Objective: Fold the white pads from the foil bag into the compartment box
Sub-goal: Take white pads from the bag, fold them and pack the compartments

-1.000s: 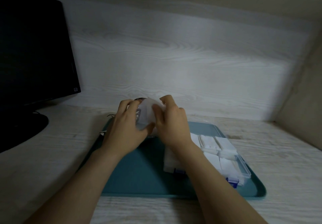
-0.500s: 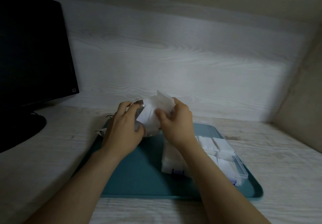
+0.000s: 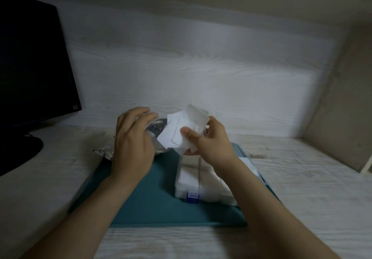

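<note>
- Black monitor [image 3: 30,67] stands on the bench at the far left, its screen dark and its round foot at the bench's left edge.
- Silver foil bag [image 3: 104,153] lies at the far left corner of the teal tray [image 3: 141,202]. Its crumpled end sticks out past the tray's left edge, and its open mouth is raised toward the middle.
- The left hand [image 3: 130,145] is on top of the foil bag with its fingers curled over the upper part of the bag, slightly spread. The thumb is hidden, so how tightly it grips cannot be told.
- The white pads [image 3: 181,133], a small fanned sheaf of several, are held in the air above the tray's far edge, just beside the bag's mouth. Whether their lower corner touches the foil cannot be told.
- The right hand [image 3: 213,143] pinches the sheaf, thumb pressed on the near face and fingers wrapped behind.
- The compartment box [image 3: 189,180], clear plastic, sits on the right half of the tray, below the held pads. White pads already fill the compartments in view, and a blue latch [image 3: 192,197] shows on its near side.
- The right forearm crosses over the box's right part and hides the compartments there.
</note>
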`<state>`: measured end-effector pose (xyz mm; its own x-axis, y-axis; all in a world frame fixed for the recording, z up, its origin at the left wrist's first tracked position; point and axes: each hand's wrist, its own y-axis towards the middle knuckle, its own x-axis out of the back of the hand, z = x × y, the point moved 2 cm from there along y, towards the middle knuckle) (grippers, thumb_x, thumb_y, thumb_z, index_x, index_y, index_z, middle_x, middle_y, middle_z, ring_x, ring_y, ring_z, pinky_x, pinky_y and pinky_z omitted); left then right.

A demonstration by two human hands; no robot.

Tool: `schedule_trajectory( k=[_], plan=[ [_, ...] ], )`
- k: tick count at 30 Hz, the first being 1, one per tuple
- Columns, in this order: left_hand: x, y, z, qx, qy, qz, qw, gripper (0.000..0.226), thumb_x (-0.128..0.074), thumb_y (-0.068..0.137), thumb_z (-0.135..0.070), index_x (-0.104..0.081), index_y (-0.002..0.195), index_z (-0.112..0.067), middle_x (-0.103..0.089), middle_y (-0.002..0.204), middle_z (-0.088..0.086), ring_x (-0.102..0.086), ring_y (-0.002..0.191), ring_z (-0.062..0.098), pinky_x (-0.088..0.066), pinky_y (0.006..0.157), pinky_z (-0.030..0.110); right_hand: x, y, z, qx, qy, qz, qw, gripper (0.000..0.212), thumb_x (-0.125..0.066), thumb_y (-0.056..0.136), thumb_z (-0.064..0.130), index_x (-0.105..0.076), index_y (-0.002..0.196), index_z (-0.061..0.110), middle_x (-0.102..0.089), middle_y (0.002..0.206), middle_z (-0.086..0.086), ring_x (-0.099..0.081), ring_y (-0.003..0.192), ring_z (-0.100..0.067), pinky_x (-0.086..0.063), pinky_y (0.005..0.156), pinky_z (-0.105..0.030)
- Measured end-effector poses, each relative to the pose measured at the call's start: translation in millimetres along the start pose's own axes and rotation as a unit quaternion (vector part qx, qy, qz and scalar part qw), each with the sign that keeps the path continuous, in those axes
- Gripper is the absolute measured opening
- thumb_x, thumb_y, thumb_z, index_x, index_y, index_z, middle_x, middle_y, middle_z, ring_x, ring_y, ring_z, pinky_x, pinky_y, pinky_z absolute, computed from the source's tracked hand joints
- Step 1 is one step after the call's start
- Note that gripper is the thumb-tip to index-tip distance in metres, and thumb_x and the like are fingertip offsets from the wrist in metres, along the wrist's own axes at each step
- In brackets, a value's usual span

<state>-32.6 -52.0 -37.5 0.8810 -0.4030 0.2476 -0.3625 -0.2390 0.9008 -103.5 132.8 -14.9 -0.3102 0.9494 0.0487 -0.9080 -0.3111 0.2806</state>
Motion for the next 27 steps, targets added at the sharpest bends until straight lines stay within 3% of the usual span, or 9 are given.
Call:
schedule_trajectory(
  k=[3, 7, 11, 13, 15, 17, 21, 24, 27],
  plan=[
    [-1.4, -4.1, -22.7, -0.007, -0.070, 0.023, 0.997, 0.037, -0.049, 0.103, -0.012, -0.065, 0.135, -0.006, -0.066, 0.129, 0.004, -0.062, 0.119, 0.015, -0.049, 0.105, 0.025, 2.3, -1.8, -6.4, 0.020, -0.034, 0.025, 0.999, 0.039, -0.081, 0.092, 0.025, -0.062, 0.126, 0.019, -0.077, 0.109, 0.002, -0.077, 0.095, -0.016, -0.065, 0.084, -0.042],
    [-7.5, -8.0, -34.5, 0.146, -0.200, 0.087, 0.965, 0.043, -0.066, 0.095, -0.036, -0.062, 0.137, -0.025, -0.069, 0.126, -0.012, -0.065, 0.116, 0.002, -0.055, 0.095, 0.025, 2.1, -7.6, -5.8, 0.052, -0.010, 0.059, 0.997, 0.040, -0.079, 0.094, 0.021, -0.063, 0.129, 0.014, -0.078, 0.113, -0.002, -0.076, 0.100, -0.018, -0.064, 0.086, -0.036],
    [-10.9, -7.9, -47.0, 0.315, -0.358, 0.191, 0.858, 0.012, -0.070, 0.100, -0.017, -0.075, 0.111, -0.020, -0.080, 0.104, -0.001, -0.076, 0.101, 0.018, -0.064, 0.084, 0.042, 3.6, -12.2, -2.2, 0.073, -0.001, 0.072, 0.995, 0.038, -0.081, 0.092, 0.012, -0.062, 0.123, 0.005, -0.079, 0.104, -0.008, -0.078, 0.094, -0.024, -0.065, 0.083, -0.043],
    [-13.1, -8.0, -47.9, 0.363, -0.424, 0.220, 0.800, 0.019, -0.066, 0.102, -0.013, -0.074, 0.118, -0.015, -0.080, 0.110, 0.006, -0.077, 0.105, 0.025, -0.064, 0.079, 0.042, 4.9, -12.2, -0.6, 0.097, -0.030, 0.057, 0.993, 0.033, -0.084, 0.089, 0.013, -0.064, 0.114, 0.003, -0.079, 0.097, -0.008, -0.078, 0.087, -0.023, -0.066, 0.078, -0.042],
    [-13.7, -6.2, -46.2, 0.380, -0.462, 0.227, 0.769, 0.023, -0.065, 0.102, -0.014, -0.073, 0.123, -0.010, -0.079, 0.116, 0.011, -0.076, 0.109, 0.029, -0.063, 0.081, 0.042, 5.3, -11.2, -0.4, 0.130, -0.069, 0.040, 0.988, 0.022, -0.086, 0.087, 0.015, -0.069, 0.098, 0.007, -0.077, 0.092, -0.007, -0.077, 0.085, -0.024, -0.065, 0.077, -0.045],
    [-13.9, -5.7, -43.4, 0.391, -0.473, 0.232, 0.755, 0.024, -0.066, 0.102, -0.016, -0.073, 0.124, -0.008, -0.078, 0.118, 0.014, -0.076, 0.111, 0.030, -0.064, 0.083, 0.043, 5.7, -9.6, -2.1, 0.139, -0.086, 0.028, 0.986, 0.020, -0.090, 0.084, 0.018, -0.071, 0.088, 0.012, -0.076, 0.089, -0.007, -0.076, 0.083, -0.027, -0.063, 0.079, -0.053],
    [-14.5, -6.3, -36.9, 0.421, -0.485, 0.226, 0.732, 0.025, -0.066, 0.102, -0.017, -0.072, 0.125, -0.006, -0.078, 0.117, 0.016, -0.076, 0.110, 0.032, -0.065, 0.080, 0.043, 8.1, -8.4, -3.4, 0.159, -0.123, 0.037, 0.979, 0.032, -0.094, 0.076, 0.033, -0.073, 0.088, 0.012, -0.075, 0.085, -0.009, -0.071, 0.080, -0.036, -0.059, 0.070, -0.056],
    [-14.1, -4.6, -34.4, 0.425, -0.488, 0.215, 0.732, 0.025, -0.064, 0.103, -0.015, -0.071, 0.127, -0.011, -0.079, 0.116, 0.011, -0.077, 0.107, 0.028, -0.066, 0.078, 0.041, 11.2, -10.2, 0.9, 0.142, -0.101, 0.067, 0.982, 0.024, -0.095, 0.076, 0.024, -0.073, 0.084, 0.019, -0.077, 0.082, 0.000, -0.073, 0.075, -0.023, -0.061, 0.068, -0.042],
    [-13.7, -3.1, -31.2, 0.408, -0.474, 0.199, 0.754, 0.025, -0.062, 0.106, -0.016, -0.070, 0.129, -0.013, -0.080, 0.116, 0.006, -0.078, 0.106, 0.025, -0.066, 0.080, 0.039, 13.7, -13.1, 5.4, 0.100, -0.039, 0.088, 0.990, 0.027, -0.090, 0.081, 0.014, -0.078, 0.105, 0.011, -0.081, 0.097, -0.004, -0.077, 0.083, -0.021, -0.061, 0.073, -0.034]
  ],
)
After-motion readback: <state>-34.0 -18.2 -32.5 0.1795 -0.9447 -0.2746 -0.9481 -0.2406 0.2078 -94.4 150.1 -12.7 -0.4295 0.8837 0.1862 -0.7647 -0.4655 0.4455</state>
